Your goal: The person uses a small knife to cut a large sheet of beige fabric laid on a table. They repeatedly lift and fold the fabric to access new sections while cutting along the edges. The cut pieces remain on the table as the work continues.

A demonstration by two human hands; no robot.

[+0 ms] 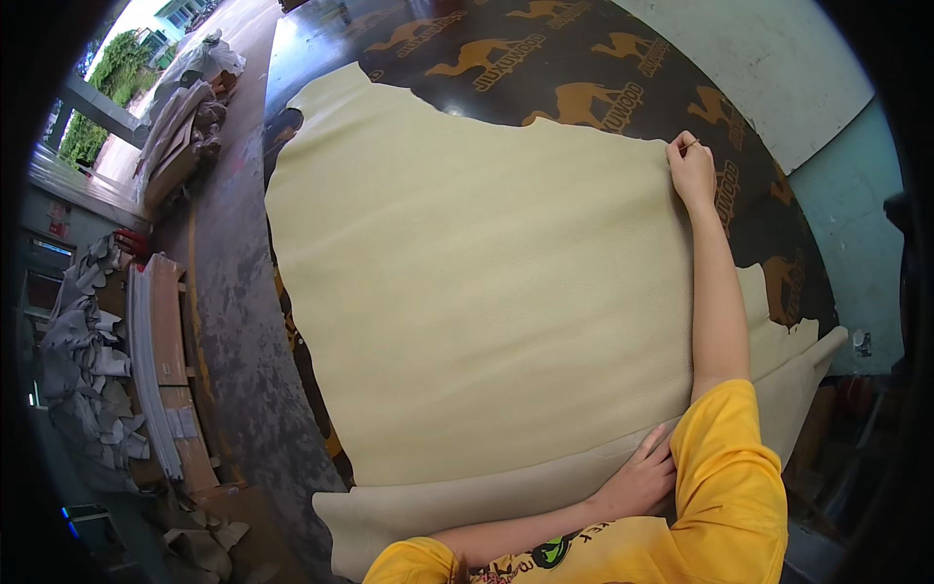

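A large cream leather hide [467,292] lies spread over a dark brown table [545,68] printed with tan animal figures. My right hand [689,167] reaches to the hide's far right edge, fingers pinched on a thin pen-like tool whose tip touches the leather. My left hand [644,477] rests flat, fingers apart, on the hide's near edge, where a second cream layer [389,516] shows beneath. Yellow sleeves cover my upper arms.
Stacks of cardboard and boards [165,360] and a heap of grey leather scraps [83,370] stand on the concrete floor [233,292] to the left. More bundles [185,117] lie near an open doorway at the upper left. A pale wall [778,68] rises on the right.
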